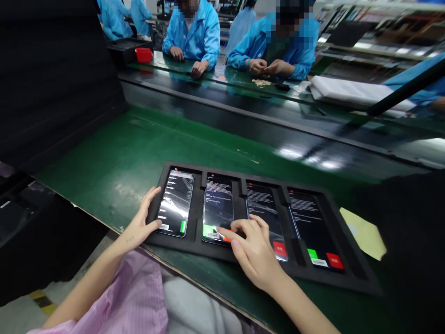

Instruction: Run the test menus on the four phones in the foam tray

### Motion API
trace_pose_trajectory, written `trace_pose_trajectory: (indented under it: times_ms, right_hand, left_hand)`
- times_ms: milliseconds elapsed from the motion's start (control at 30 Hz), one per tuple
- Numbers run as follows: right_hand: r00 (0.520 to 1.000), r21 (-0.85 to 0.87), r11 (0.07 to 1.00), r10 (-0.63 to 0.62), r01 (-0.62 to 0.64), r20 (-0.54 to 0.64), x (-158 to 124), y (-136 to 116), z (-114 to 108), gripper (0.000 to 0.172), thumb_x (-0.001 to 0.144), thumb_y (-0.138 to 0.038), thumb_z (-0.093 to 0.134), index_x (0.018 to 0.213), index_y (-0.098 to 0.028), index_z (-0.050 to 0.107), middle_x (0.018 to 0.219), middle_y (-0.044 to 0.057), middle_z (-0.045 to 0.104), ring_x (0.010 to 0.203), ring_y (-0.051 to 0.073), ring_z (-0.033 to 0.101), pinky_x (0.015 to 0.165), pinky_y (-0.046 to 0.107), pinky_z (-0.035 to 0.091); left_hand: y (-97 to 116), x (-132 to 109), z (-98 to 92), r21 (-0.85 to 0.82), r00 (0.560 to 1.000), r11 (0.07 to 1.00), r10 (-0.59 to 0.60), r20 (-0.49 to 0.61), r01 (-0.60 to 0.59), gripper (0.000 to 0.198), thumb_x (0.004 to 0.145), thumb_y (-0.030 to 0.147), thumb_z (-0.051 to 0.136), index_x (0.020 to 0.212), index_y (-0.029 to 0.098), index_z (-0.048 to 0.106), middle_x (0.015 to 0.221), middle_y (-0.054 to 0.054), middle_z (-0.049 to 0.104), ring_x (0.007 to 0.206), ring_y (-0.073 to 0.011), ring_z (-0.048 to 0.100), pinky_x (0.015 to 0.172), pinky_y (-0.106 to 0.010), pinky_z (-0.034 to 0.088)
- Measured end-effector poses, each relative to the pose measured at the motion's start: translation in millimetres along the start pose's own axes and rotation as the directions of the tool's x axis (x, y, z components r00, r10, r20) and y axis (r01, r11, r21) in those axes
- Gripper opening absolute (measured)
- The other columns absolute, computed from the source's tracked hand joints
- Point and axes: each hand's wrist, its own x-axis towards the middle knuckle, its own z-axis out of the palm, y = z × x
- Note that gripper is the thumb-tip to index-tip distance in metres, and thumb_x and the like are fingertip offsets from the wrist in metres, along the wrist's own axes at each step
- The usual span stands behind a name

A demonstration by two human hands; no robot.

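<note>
The left hand (pixel 142 225) is spread, thumb and fingers apart, along the left end of a black rectangular foam tray (pixel 196 218), its thumb tip beside the first slim, dark-screened phone (pixel 179 199). The right hand (pixel 253 246) holds nothing; its index finger reaches over the lower screen of the second phone (pixel 219 204), by a green block and an orange-red one, the other fingers loosely bent. Whether the fingertip touches the glass I cannot tell.

The tray has four compartments, each with one phone lying face up. The third phone (pixel 262 206), partly hidden by the right hand, shows a red block; the fourth phone (pixel 308 218) shows green and red ones.

The tray lies on a glossy green surface (pixel 114 153), a pale yellow paper piece (pixel 363 234) just beyond its right end. Across from it stand a small red plastic box (pixel 143 55), contents unclear, and co-workers in blue coats (pixel 205 28).
</note>
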Motion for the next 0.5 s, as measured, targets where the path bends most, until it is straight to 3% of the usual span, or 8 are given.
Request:
trace_pose_trajectory:
  times_ms: [133,267,367,500]
  right_hand:
    - [0.999,-0.035,0.999,-0.039,0.041,0.035,5,-6,6,0.039,0.094,-0.024,0.027,0.100,-0.027,0.065,0.089,0.004,0.052,0.087,0.016,0.048,0.099,0.040,0.016]
    - [0.998,-0.105,0.994,-0.017,0.023,0.060,4,-5,7,0.040,0.094,-0.026,0.026,0.094,-0.028,0.067,0.092,0.004,0.054,0.090,0.016,0.049,0.100,0.041,0.015]
    - [0.996,-0.136,0.990,0.037,-0.049,-0.086,-7,1,-2,0.040,0.093,-0.023,0.027,0.093,-0.025,0.067,0.090,0.004,0.054,0.088,0.016,0.050,0.100,0.042,0.018]
    - [0.946,-0.183,0.962,0.145,-0.204,-0.289,-33,20,-20,0.038,0.089,-0.017,0.031,0.088,-0.024,0.068,0.082,0.002,0.052,0.080,0.015,0.050,0.097,0.043,0.025]
  left_hand:
    - [4,-1,3.1,0.042,0.998,0.999,0.028,-0.049,-0.026,0.067,0.073,0.031,0.054,0.134,0.024,0.028,0.150,-0.008,0.013,0.139,-0.0244,0.004,0.113,-0.047,0.005]
    - [2,0,3.6,0.015,0.999,1.000,0.006,-0.051,-0.006,0.067,0.074,0.033,0.054,0.135,0.025,0.027,0.150,-0.007,0.014,0.139,-0.0251,0.008,0.113,-0.047,0.007]
    - [-2,1,3.5,-0.025,0.997,1.000,-0.012,-0.077,0.010,0.066,0.075,0.035,0.053,0.135,0.024,0.027,0.149,-0.007,0.018,0.138,-0.0262,0.013,0.113,-0.049,0.008]
    - [-6,3,5.6,-0.051,0.993,0.998,-0.036,-0.113,0.030,0.065,0.077,0.039,0.050,0.135,0.024,0.026,0.147,-0.009,0.024,0.136,-0.0270,0.019,0.113,-0.050,0.012]
